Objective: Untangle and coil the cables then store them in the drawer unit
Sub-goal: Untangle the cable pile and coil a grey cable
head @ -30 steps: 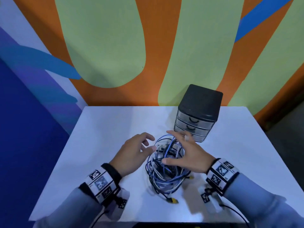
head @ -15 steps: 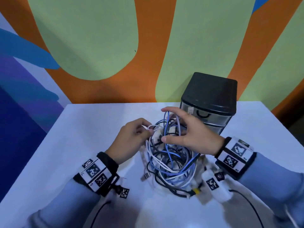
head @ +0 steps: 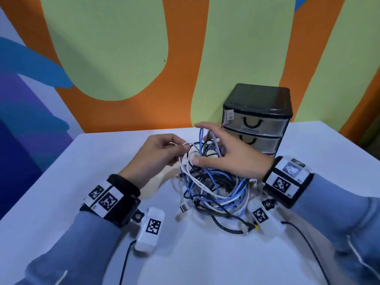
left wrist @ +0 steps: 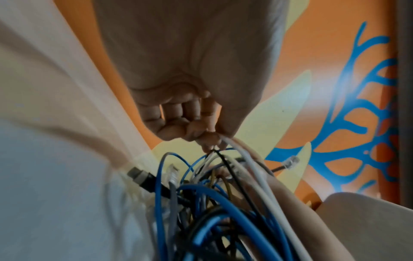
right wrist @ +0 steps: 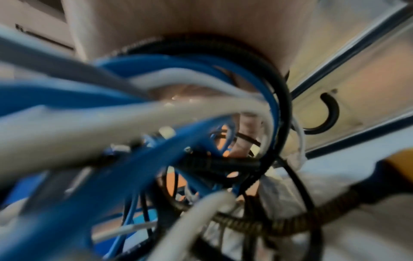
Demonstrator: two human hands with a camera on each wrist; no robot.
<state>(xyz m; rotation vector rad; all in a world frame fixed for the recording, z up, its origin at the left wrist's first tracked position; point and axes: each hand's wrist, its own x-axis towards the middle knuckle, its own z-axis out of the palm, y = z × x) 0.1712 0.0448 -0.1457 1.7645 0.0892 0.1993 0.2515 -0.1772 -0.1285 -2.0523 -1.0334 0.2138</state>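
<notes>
Head view: one tangle of cables (head: 211, 188) sits at the centre of the frame on the white tabletop (head: 82, 177), partly lifted between two hands. The strands are blue, white and black; how many separate cables there are cannot be told. The left hand (head: 156, 155), left of centre, pinches a white cable (head: 186, 144) between thumb and forefinger at the tangle's upper left edge. The right hand (head: 232, 155) has its fingers curled around several strands at the top of the bundle, a blue loop (head: 201, 138) rising between them. A yellow-tipped connector (head: 256, 227) lies at the lower right of the tangle. One black drawer unit (head: 257, 103) stands just behind the right hand, right of centre; three translucent drawers show on its front, all closed. Each wrist carries one band with square markers.

Left wrist view: the left hand (left wrist: 190, 113) fills the upper centre, fingers folded, the fingertips (left wrist: 208, 139) nipping a white cable (left wrist: 252, 166) and a thin black strand. Blue, grey and black strands crowd the lower centre. Two clear plug ends show, one at centre left (left wrist: 172, 174) and one at centre right (left wrist: 291, 161).

Right wrist view: blurred blue, white and black cables (right wrist: 156, 113) fill most of the frame, wrapped under the right hand (right wrist: 178, 19) at the top. One drawer front with a black handle (right wrist: 328, 114) shows at the right.
</notes>
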